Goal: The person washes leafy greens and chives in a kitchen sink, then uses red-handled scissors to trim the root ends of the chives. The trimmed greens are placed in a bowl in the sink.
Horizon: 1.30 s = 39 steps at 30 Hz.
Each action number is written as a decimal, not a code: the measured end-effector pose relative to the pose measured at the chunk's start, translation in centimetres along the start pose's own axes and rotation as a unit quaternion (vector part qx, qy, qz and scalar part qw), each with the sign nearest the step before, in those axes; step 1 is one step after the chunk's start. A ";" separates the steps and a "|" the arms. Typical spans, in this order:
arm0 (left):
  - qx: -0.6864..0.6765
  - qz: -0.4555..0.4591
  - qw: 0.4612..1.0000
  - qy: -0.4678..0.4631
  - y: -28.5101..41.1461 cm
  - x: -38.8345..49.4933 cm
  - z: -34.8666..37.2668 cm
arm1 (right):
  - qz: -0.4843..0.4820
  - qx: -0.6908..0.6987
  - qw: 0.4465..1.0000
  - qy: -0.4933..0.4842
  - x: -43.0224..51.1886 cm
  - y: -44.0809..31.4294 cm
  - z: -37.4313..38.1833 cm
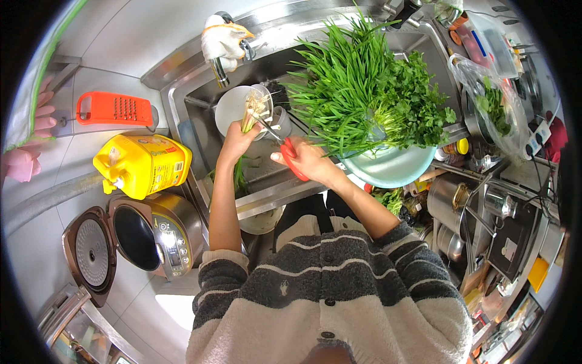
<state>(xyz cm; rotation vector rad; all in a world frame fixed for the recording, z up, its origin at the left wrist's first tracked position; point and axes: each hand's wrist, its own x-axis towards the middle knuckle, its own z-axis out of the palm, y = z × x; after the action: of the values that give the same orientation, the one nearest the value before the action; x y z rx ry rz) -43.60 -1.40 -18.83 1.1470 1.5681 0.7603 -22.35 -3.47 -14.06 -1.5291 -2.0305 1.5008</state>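
Note:
My left hand point(240, 139) grips a small bunch of pale stems with roots point(255, 105) over a white bowl point(230, 110) in the steel sink. Kitchen scissors with red handles point(293, 159) are in my right hand point(310, 159), and their blades meet the stems below the roots. Whether the blades are fully closed is hard to tell. Green leaves point(239, 175) hang below my left hand. Right of my hands, long green chives point(338, 77) and leafy coriander point(409, 95) form a large heap above a pale green basin point(393, 168).
A faucet point(219, 73) draped with a white glove point(220, 41) stands behind the sink. To the left are a yellow jug point(150, 164), an orange grater point(113, 109) and a rice cooker point(177, 236) with its lid up. Steel pots point(443, 193) and a plastic bag of greens point(495, 107) lie right.

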 end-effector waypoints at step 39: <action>-0.028 -0.191 0.960 -0.204 -1.1 1.4 -1.7 | -0.029 -0.092 0.992 0.081 2.4 3.2 2.7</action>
<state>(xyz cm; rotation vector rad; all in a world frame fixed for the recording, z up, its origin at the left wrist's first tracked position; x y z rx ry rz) -45.56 -0.32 -19.79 0.8559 1.3484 0.2852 -23.24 -3.31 -18.83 -1.5839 -2.1470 1.1552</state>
